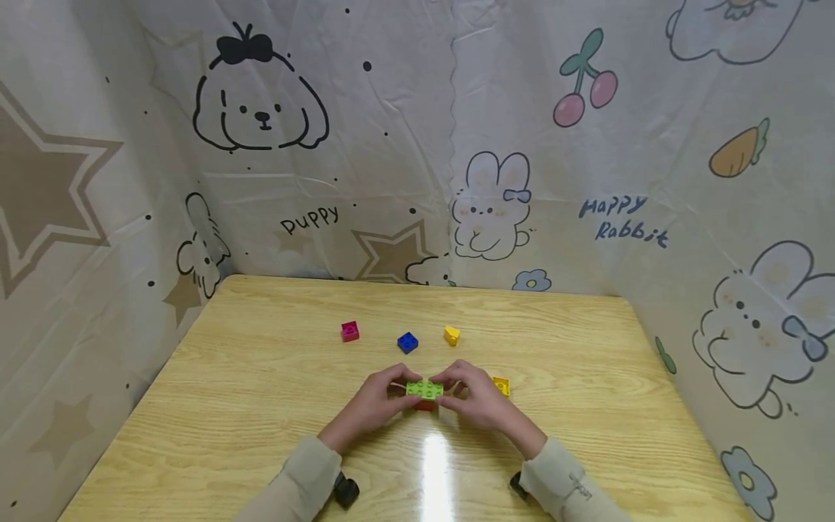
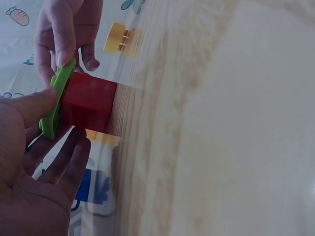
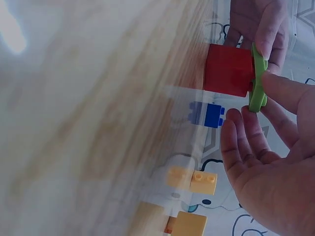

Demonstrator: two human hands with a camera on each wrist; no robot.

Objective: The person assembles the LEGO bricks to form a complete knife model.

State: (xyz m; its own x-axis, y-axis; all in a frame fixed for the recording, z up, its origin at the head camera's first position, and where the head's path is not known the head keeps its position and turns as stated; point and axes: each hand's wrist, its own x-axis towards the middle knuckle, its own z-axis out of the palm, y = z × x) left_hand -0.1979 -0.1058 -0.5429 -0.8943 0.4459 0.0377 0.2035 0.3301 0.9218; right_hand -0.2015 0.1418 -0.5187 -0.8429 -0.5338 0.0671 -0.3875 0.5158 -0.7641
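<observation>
A flat lime-green building brick (image 1: 425, 389) with studs on top lies over a red block (image 1: 425, 407) that stands on the table in front of me. My left hand (image 1: 378, 397) pinches the green brick's left end between thumb and fingers. At the other end, my right hand (image 1: 479, 396) pinches it the same way. From the side, in the right wrist view, the green brick (image 3: 258, 81) sits slightly tilted against the red block (image 3: 228, 69), with a thin gap and a red stud showing between them.
Behind the hands, a magenta brick (image 1: 350, 331), a blue brick (image 1: 407, 342) and a small yellow brick (image 1: 452, 335) lie on the wooden table (image 1: 261, 348). Another yellow brick (image 1: 501, 386) is just beyond the right hand, partly hidden by it. Patterned cloth (image 1: 391, 145) hangs around the table.
</observation>
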